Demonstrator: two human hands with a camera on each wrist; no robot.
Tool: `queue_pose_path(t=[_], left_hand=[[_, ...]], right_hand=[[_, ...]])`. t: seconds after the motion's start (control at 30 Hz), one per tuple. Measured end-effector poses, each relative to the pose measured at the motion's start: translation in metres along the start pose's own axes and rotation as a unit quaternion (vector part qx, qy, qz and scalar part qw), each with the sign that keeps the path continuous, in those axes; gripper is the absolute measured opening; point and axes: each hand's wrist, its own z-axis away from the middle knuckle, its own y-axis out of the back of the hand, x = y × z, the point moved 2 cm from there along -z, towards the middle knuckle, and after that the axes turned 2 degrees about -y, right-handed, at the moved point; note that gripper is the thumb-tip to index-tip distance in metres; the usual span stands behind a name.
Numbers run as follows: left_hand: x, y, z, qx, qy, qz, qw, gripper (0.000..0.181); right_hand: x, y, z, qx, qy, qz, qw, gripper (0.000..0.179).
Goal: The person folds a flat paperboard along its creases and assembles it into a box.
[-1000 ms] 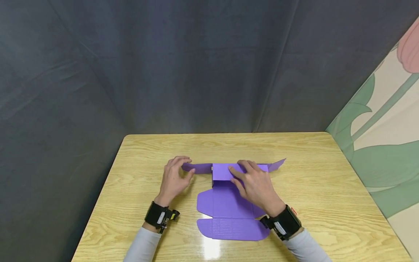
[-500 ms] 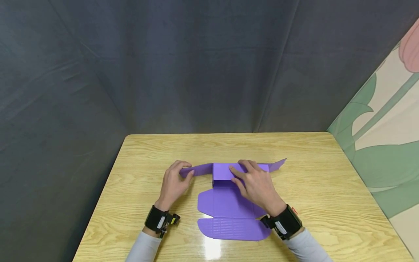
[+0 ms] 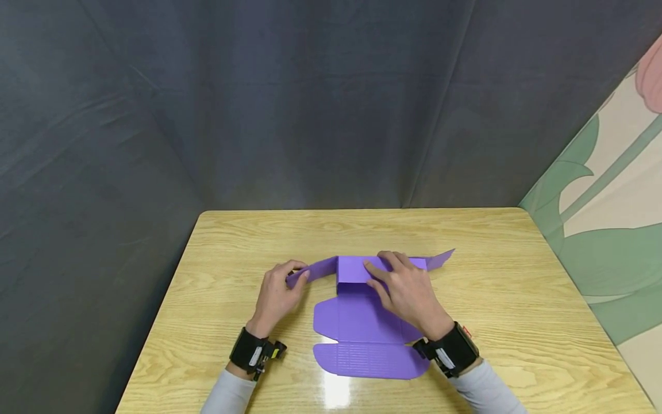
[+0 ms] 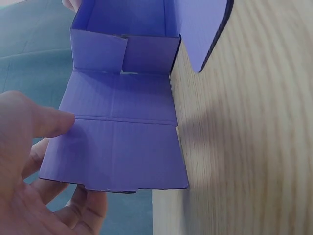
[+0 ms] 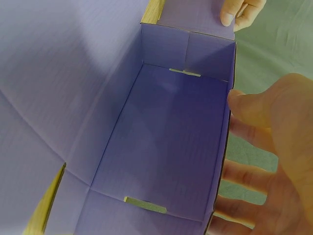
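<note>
Table (image 3: 517, 276), pale wood-grained; dark curtain (image 3: 320, 115) behind, floral backdrop (image 3: 615, 253) at right. In left hand (image 3: 276, 299), purple flap (image 3: 323, 268), pinched; under right hand (image 3: 412, 291), fingers spread, carton (image 3: 351, 269).

The left hand (image 3: 276, 293) pinches, its thumb (image 4: 54, 123) on the near side and its bent fingers (image 4: 95, 205) behind, opposite it. Well apart, to that hand's right, the right hand (image 3: 411, 290) has its back turned up, fingers spread and only slightly bent, thumb held apart below the index finger. Behind each hand the arms, left forearm (image 3: 228, 394) and right forearm (image 3: 488, 388), slant back and outward in pale sleeves.
</note>
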Motion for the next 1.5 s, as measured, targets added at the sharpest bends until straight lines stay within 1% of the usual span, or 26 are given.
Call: queue_pose_path(t=[0.3, 0.5, 0.67, 0.9, 1.1, 1.33, 1.5], left_hand=[[0.007, -0.005, 0.006, -0.020, 0.003, 0.009, 0.9998, 0.008], [0.014, -0.006, 0.009, -0.021, -0.007, 0.018, 0.9996, 0.009], [0.016, -0.007, 0.010, -0.027, -0.016, 0.020, 0.9993, 0.009], [0.019, -0.006, 0.010, -0.039, -0.018, 0.019, 0.9989, 0.009], [0.025, -0.008, 0.010, -0.041, -0.024, 0.023, 0.9986, 0.010], [0.028, -0.009, 0.009, -0.038, -0.016, 0.017, 0.9990, 0.010], [0.032, -0.010, 0.007, -0.037, -0.014, 0.023, 0.9990, 0.011]], right_hand=[[-0.001, 0.001, 0.000, 0.000, 0.000, -0.001, 1.0000, 0.037], [0.000, 0.001, -0.001, 0.003, -0.001, -0.001, 1.0000, 0.037], [0.000, 0.000, 0.000, 0.005, 0.001, 0.000, 1.0000, 0.037], [0.000, 0.001, 0.000, 0.001, 0.000, 0.002, 1.0000, 0.038], [0.000, 0.000, -0.001, -0.002, 0.000, 0.004, 1.0000, 0.038], [0.000, 0.000, -0.001, -0.002, -0.001, 0.003, 1.0000, 0.038], [0.001, 0.000, -0.001, 0.000, -0.001, 0.005, 1.0000, 0.038]])
